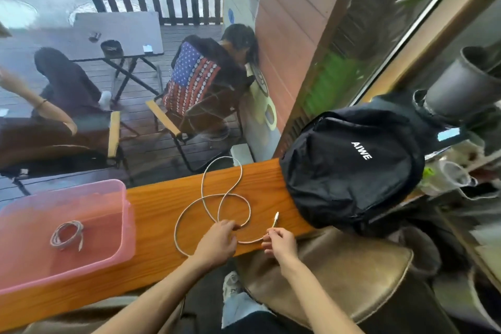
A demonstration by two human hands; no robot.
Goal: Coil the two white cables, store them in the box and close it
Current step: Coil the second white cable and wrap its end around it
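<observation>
A long white cable (206,198) lies in loose loops on the orange wooden counter (151,228), one loop hanging past the far edge. My left hand (218,243) rests on the cable's near part with fingers curled over it. My right hand (279,243) pinches the cable just below its plug end (276,218), which points up. A second white cable (66,234) lies coiled inside the pink translucent box (123,214) at the left. No lid is visible.
A black backpack (352,168) stands on the counter's right end, close to my right hand. A brown padded stool (352,276) sits below it. Beyond the window, people sit on chairs on a deck. Plant pots stand at the far right.
</observation>
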